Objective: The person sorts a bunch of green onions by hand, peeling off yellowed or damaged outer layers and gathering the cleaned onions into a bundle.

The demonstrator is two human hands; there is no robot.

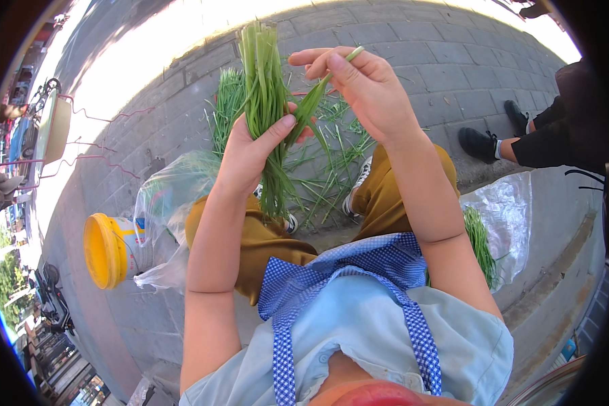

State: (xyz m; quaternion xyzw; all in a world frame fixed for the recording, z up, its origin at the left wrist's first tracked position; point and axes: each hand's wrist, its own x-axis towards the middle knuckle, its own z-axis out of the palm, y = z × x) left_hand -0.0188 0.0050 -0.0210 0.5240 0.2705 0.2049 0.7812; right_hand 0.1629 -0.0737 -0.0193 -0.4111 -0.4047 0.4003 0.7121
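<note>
A thick bunch of long green leafy stalks, likely garlic chives [266, 96], stands nearly upright with its pale cut ends at the top. My left hand [264, 142] is closed around its middle. Between the thumb and fingers of my right hand [363, 86] is the pale end of a single green stalk [312, 101], whose leaves slant down towards the bunch. Behind my left hand another pile of green stalks [230, 94] lies on the ground. Loose green trimmings [335, 167] are scattered on the paving between my feet.
A yellow bucket [101, 251] lies left beside a clear plastic bag [175, 188]. More green stalks [479, 243] rest by a plastic sheet [510, 223] at the right, on the ledge. Another person's black shoes [479, 144] are at the right. A small table [56, 127] stands at far left.
</note>
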